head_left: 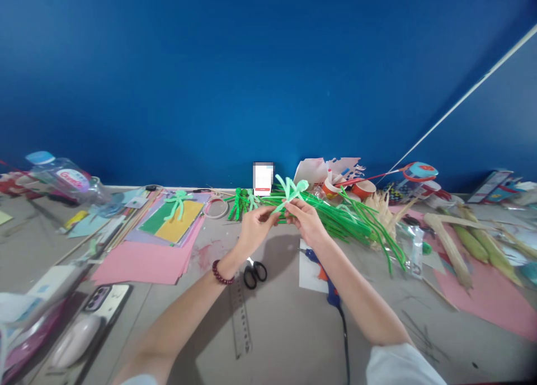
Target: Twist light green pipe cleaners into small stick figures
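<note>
The left hand (257, 228) and right hand (309, 221) each keep a pinched grip on a pale-green pipe-cleaner figure (298, 188), raised above the tabletop (289, 334) toward its far edge, presumably for steadiness.

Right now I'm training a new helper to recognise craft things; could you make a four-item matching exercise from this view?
Column one
1. Scissors
2. Glue gun
3. Bracelet
4. Pale green figure

Column two
A. Dark red, beaded
B. Held up by the left hand and right hand
C. Mostly blue
D. Black-handled

Right pairs: 1-D, 2-C, 3-A, 4-B
</note>
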{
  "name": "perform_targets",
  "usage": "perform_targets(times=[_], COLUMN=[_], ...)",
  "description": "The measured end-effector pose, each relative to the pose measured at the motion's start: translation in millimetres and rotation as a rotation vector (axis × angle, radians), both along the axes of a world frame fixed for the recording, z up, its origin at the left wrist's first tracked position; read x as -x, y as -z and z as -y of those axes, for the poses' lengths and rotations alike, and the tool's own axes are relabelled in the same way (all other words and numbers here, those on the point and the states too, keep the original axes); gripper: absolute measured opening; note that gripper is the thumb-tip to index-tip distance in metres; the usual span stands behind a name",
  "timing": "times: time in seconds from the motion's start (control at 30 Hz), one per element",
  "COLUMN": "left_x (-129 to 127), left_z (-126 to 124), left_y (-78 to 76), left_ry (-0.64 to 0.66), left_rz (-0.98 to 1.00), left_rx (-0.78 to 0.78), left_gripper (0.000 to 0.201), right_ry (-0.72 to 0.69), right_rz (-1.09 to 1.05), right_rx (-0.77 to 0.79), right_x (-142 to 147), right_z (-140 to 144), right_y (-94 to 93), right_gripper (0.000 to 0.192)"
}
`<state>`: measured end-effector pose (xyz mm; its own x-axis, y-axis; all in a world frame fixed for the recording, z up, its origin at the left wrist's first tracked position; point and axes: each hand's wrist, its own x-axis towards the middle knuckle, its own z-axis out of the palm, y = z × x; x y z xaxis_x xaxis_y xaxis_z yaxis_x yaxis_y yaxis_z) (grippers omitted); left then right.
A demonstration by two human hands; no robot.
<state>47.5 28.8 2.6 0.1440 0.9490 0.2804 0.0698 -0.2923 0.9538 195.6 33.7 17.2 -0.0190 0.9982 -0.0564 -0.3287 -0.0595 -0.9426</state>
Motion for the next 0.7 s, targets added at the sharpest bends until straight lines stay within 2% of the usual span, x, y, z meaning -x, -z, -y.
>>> perform_targets(times=[0.1,0.17,0.33,0.7], left_x=[0.2,-0.1,0.7,4.3], left_z=[5.5,7.8,7.9,5.1], left_y=[-6.0,-8.7,-10.0,-7.0], left_ry=[-0.121,-0.154,-0.185,-0.162], left_rz=[-0.08,-0.086,-0.079,-0.085], left_rx=[-0.197,-0.264,-0.255,-0.34], left_gripper=[0.019,0.019,0.019,0.02], right_ry=[-0.063,-0.081,-0.087,0.027], right_rz=[-0.074,-0.118,-0.152,-0.226], right_rx=[0.037,0.047,0.037,0.004], right_x=[2.6,3.1,0.6,-0.8], right_z=[1.9,1.8,-0.1,-1.1], right_y=[0.2,1.3,1.4,-0.6], right_gripper=[0.03,0.031,0.029,0.029])
